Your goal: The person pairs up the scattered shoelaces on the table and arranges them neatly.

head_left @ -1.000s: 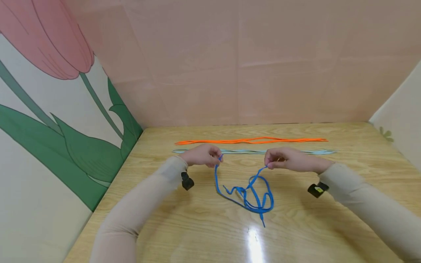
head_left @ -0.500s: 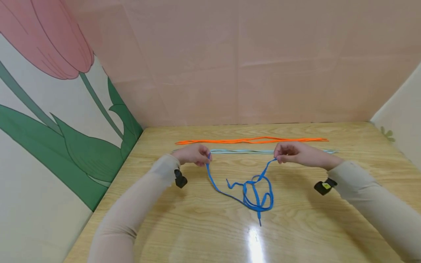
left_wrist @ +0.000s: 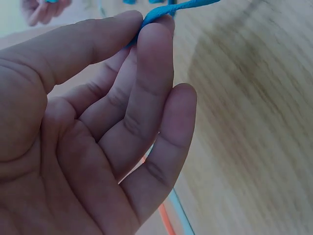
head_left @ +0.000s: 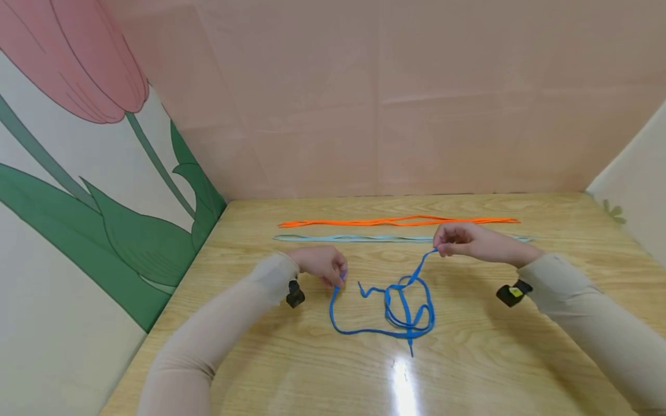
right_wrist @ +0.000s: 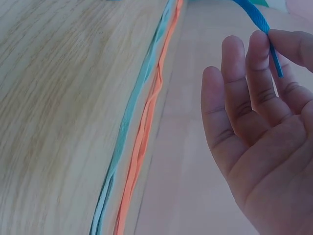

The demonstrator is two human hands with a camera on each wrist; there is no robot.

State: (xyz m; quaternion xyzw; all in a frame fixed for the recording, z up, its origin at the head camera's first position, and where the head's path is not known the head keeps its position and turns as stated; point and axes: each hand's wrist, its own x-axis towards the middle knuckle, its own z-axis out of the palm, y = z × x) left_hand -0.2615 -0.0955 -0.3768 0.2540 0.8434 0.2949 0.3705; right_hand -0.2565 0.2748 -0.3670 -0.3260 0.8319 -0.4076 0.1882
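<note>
A blue shoelace lies in a loose tangle of loops on the wooden table, with two loose ends showing at the left and front of the tangle. My left hand pinches one stretch of it between thumb and fingertips, low over the table left of the loops. Raised behind the tangle on the right, my right hand pinches another stretch. In the right wrist view a short tip of the blue lace pokes out past the thumb and fingers of that hand.
An orange shoelace bundle lies stretched out near the table's back edge. Parallel in front of it is a pale teal lace bundle, partly behind the right hand. A pink-covered wall rises behind the wooden table.
Both hands first spread apart, drawing the lace outward. Since then my left hand has come down toward the front and slightly right, letting its strand sag into a curve; the right hand stays put.
</note>
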